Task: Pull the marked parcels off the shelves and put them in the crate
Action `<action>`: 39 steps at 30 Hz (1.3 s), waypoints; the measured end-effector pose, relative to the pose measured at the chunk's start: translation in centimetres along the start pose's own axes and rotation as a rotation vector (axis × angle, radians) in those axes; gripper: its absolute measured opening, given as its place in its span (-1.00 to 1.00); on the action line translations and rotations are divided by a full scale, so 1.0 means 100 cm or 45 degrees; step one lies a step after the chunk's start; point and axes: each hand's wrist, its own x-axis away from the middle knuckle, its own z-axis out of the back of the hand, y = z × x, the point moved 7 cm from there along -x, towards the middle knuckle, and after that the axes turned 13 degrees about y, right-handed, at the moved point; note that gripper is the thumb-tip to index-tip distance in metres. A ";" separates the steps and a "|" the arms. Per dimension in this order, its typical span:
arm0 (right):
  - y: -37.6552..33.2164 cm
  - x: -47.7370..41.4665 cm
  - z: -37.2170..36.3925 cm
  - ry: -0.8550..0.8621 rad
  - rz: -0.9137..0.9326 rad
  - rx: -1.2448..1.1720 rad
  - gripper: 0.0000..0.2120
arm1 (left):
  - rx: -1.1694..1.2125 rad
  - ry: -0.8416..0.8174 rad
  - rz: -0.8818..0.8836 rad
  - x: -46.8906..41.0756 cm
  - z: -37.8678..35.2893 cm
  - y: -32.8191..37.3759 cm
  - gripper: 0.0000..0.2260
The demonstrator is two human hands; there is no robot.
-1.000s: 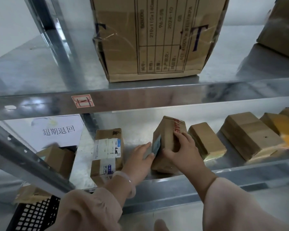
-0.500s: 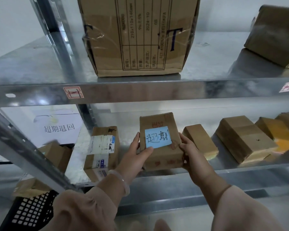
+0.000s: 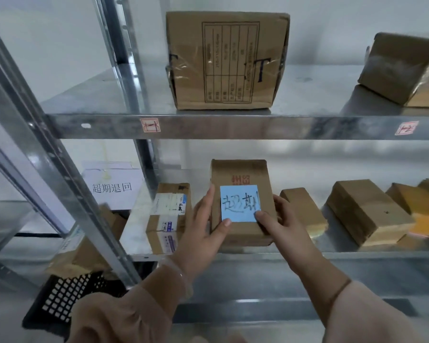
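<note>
A brown cardboard parcel (image 3: 238, 174) with a blue handwritten note (image 3: 240, 203) on its face is held upright at the front of the lower shelf (image 3: 357, 254). My left hand (image 3: 203, 229) grips its left edge, thumb on the note's lower corner. My right hand (image 3: 280, 226) grips its right edge, thumb on the note's other lower corner. A black mesh crate (image 3: 67, 298) stands at the lower left beyond the shelf post, holding a brown parcel (image 3: 84, 253).
A labelled parcel (image 3: 170, 214) lies left of the held one, and several brown parcels (image 3: 367, 214) lie to its right. On the upper shelf (image 3: 233, 126) stand a big carton (image 3: 227, 60) and another box (image 3: 406, 68). A slanted metal post (image 3: 67, 174) crosses the left. A paper sign (image 3: 112, 188) hangs behind.
The parcel was turned from edge-on to face me, showing its blue note, and lifted a little. Both thumbs have moved onto the note's lower corners. My view has tilted upward.
</note>
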 end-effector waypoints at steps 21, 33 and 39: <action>-0.005 0.276 -0.166 -0.154 0.112 -0.033 -0.43 | -0.105 0.145 -0.050 0.190 0.242 -0.052 -0.46; 0.031 0.360 -0.319 -0.627 -0.064 0.201 -0.38 | -0.064 0.483 0.318 0.263 0.396 -0.137 -0.53; 0.050 0.358 -0.385 -0.726 -0.144 0.257 -0.35 | -0.069 0.541 0.443 0.254 0.445 -0.177 -0.47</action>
